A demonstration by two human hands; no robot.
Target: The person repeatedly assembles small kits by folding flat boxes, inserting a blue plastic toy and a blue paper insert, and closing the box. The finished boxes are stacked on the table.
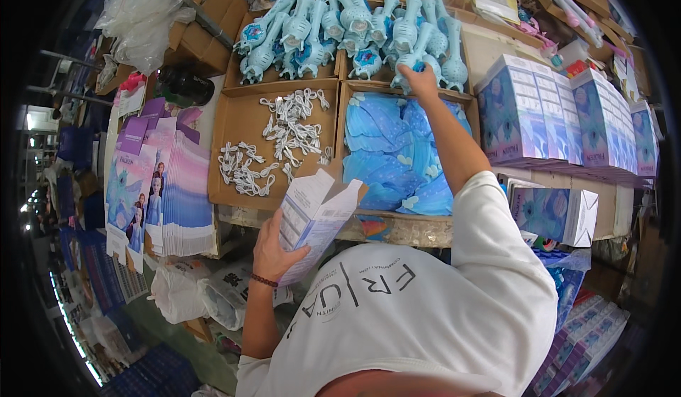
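My left hand (273, 252) grips a printed carton (312, 216), whose top flaps stand open. At the far side, my right hand (421, 81) has its fingers closed on the round head of a light-blue wand-shaped toy (425, 42); the fingertips are partly hidden. Several similar wand-shaped toys (312, 49) lie piled around it in cardboard boxes. Under my right forearm, a box tray holds blue shiny pieces (390, 149) in clear wrapping. Beside it, another tray (237, 103) holds bundled white cables (291, 124).
Flat, unfolded cartons (188, 198) are stacked at the left, near a dark jar (186, 85). Closed printed boxes (525, 113) stand in rows at the right, with one box (553, 213) lying nearer me. Plastic bags (177, 291) hang below the table's left front.
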